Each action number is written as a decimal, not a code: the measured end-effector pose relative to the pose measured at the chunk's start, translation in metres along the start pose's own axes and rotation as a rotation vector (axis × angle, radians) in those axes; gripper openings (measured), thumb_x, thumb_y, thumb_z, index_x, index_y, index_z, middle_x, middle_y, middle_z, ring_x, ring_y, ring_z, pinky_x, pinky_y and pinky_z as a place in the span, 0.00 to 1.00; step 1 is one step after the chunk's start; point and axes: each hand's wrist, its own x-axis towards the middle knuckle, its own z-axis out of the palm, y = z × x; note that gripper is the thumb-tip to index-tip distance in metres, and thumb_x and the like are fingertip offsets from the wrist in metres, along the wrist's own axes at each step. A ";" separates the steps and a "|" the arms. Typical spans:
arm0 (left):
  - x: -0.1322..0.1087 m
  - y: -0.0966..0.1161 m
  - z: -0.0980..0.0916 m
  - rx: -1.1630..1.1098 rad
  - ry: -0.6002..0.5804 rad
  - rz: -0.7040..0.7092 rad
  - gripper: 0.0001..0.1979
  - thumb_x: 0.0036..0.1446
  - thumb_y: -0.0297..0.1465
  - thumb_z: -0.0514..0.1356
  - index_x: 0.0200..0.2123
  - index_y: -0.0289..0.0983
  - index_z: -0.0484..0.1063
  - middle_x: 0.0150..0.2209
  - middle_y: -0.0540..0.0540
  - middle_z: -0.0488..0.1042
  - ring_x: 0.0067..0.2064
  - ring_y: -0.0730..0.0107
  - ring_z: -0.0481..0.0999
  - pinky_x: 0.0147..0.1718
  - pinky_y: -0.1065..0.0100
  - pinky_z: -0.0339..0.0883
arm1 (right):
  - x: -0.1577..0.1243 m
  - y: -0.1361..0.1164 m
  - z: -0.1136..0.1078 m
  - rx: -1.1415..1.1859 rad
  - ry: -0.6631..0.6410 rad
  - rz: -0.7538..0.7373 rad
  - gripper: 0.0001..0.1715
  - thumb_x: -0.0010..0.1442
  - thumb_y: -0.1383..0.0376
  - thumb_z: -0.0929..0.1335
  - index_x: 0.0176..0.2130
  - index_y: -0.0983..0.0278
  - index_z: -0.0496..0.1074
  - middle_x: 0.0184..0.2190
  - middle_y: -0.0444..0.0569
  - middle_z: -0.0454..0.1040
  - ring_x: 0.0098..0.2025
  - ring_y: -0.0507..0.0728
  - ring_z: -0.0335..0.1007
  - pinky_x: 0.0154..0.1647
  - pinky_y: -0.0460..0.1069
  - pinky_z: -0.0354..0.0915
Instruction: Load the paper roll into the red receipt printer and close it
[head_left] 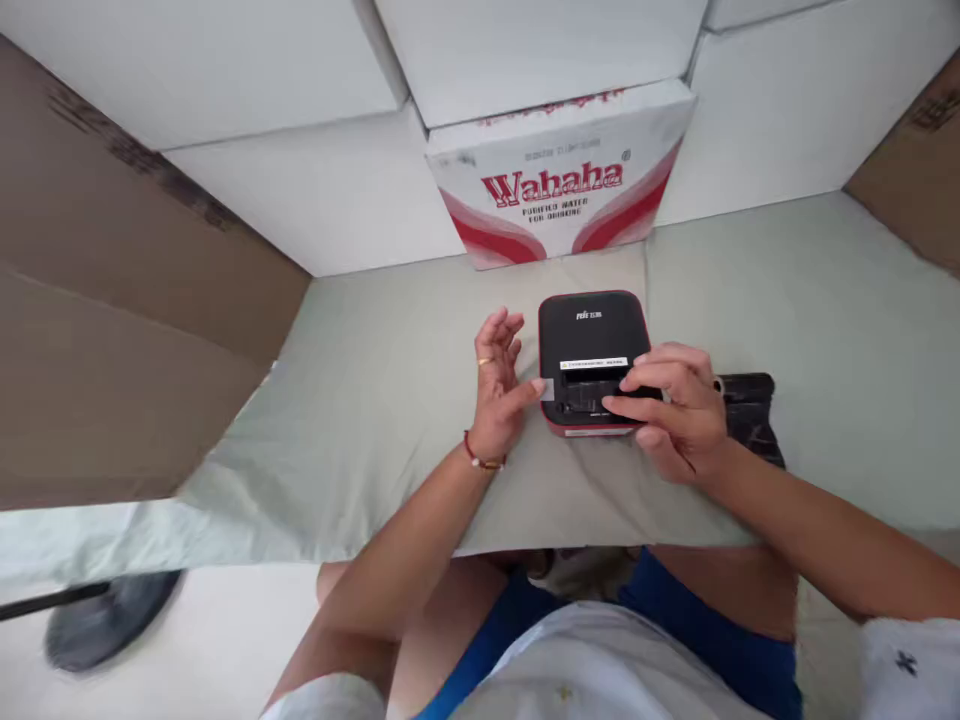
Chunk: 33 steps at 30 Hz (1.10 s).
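A black, box-shaped device [590, 340] with a red rim, rounded corners and white lettering lies on the cloth-covered table in front of me. A white printed strip [594, 364] crosses it above a dark recess [589, 392]. At its left edge, the thumb of my left hand [500, 388] touches a small pale tab [548, 390]. The other fingers of that hand stand apart beside the device, holding nothing. My right hand [679, 408] reaches over the right side, its fingers stretched out and touching the recess. It covers the lower right corner of the device.
Behind the device stands a white and red Wahaha water carton [562, 180], against stacked white boxes [300, 195]. Brown cardboard [135, 300] walls the left side, with more brown cardboard [919, 170] at right. A crumpled black item [752, 405] lies right of my hand. The pale green cloth [315, 430] covers the table.
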 end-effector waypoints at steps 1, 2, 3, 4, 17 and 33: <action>0.001 0.000 0.001 -0.028 -0.022 -0.035 0.51 0.44 0.45 0.83 0.69 0.67 0.68 0.74 0.54 0.67 0.84 0.46 0.53 0.82 0.46 0.41 | -0.001 -0.001 -0.001 0.001 -0.011 -0.001 0.23 0.81 0.55 0.61 0.50 0.58 0.83 0.41 0.54 0.82 0.52 0.66 0.73 0.55 0.65 0.73; 0.002 -0.001 0.002 -0.054 -0.045 -0.065 0.52 0.44 0.45 0.83 0.70 0.65 0.67 0.75 0.53 0.66 0.84 0.45 0.53 0.82 0.46 0.41 | -0.001 -0.001 -0.002 0.002 -0.021 -0.001 0.21 0.81 0.56 0.62 0.51 0.56 0.83 0.40 0.52 0.82 0.52 0.65 0.74 0.55 0.64 0.73; 0.003 -0.001 0.003 -0.078 -0.068 -0.091 0.53 0.44 0.46 0.83 0.72 0.64 0.66 0.76 0.52 0.66 0.84 0.45 0.53 0.83 0.45 0.41 | -0.002 -0.002 -0.003 0.003 -0.029 -0.001 0.19 0.80 0.57 0.63 0.51 0.55 0.83 0.40 0.51 0.83 0.52 0.65 0.75 0.54 0.64 0.73; 0.003 0.000 0.005 -0.099 -0.092 -0.112 0.53 0.45 0.46 0.82 0.73 0.63 0.65 0.76 0.51 0.66 0.84 0.44 0.53 0.83 0.45 0.40 | -0.002 -0.002 -0.003 0.005 -0.035 0.001 0.18 0.79 0.58 0.63 0.52 0.54 0.83 0.40 0.50 0.83 0.51 0.64 0.75 0.54 0.63 0.73; -0.002 0.008 0.012 -0.220 -0.131 -0.295 0.57 0.47 0.33 0.79 0.76 0.65 0.58 0.81 0.54 0.60 0.87 0.52 0.46 0.85 0.47 0.43 | -0.002 -0.005 -0.003 0.000 -0.060 0.013 0.09 0.73 0.66 0.70 0.48 0.58 0.83 0.41 0.50 0.84 0.49 0.63 0.76 0.51 0.61 0.73; 0.004 -0.004 0.016 -0.249 0.032 -0.308 0.35 0.56 0.43 0.79 0.64 0.50 0.72 0.77 0.45 0.68 0.83 0.50 0.58 0.83 0.45 0.50 | 0.096 0.005 -0.023 -0.268 -0.739 0.556 0.22 0.80 0.60 0.63 0.43 0.62 0.84 0.44 0.52 0.86 0.44 0.59 0.82 0.46 0.53 0.71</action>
